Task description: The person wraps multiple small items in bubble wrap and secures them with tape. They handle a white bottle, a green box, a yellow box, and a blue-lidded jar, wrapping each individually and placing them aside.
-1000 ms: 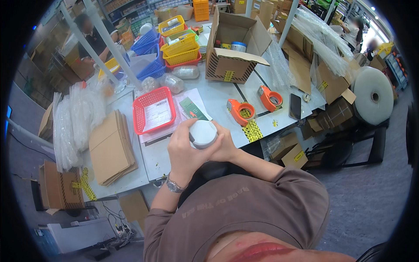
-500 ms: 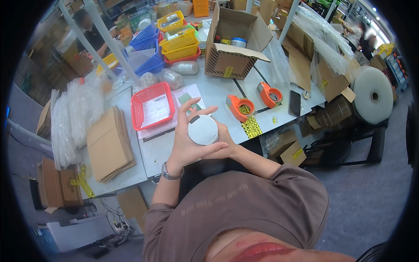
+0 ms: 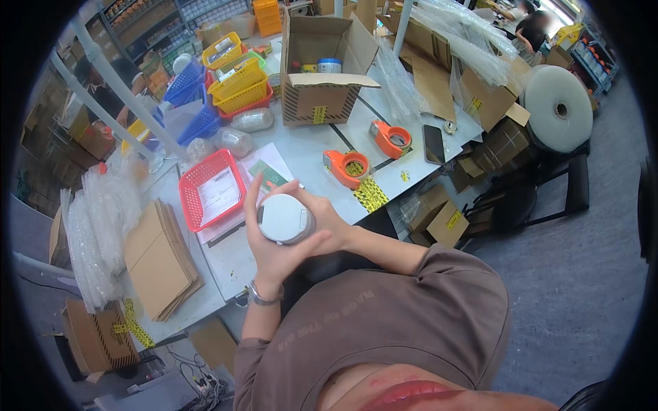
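Observation:
A round white-lidded jar (image 3: 282,219) is held upright in front of my chest, above the near edge of the white table (image 3: 312,154). My left hand (image 3: 264,250) cups it from the left and below, with a finger raised beside it and a watch on the wrist. My right hand (image 3: 327,225) grips its right side. Just beyond the jar lie a green card (image 3: 269,175) and a sheet of paper on the table.
A red basket (image 3: 212,195) holding a label sits left of the jar. Two orange tape dispensers (image 3: 346,168) (image 3: 389,139), a phone (image 3: 434,144), an open cardboard box (image 3: 322,65), yellow and blue baskets (image 3: 236,79), flat cardboard sheets (image 3: 157,257) and a bubble-wrap roll (image 3: 556,106) surround the table.
The jar has come down closer to my chest. My left hand, spread over its top half a second ago, now wraps its side and underside.

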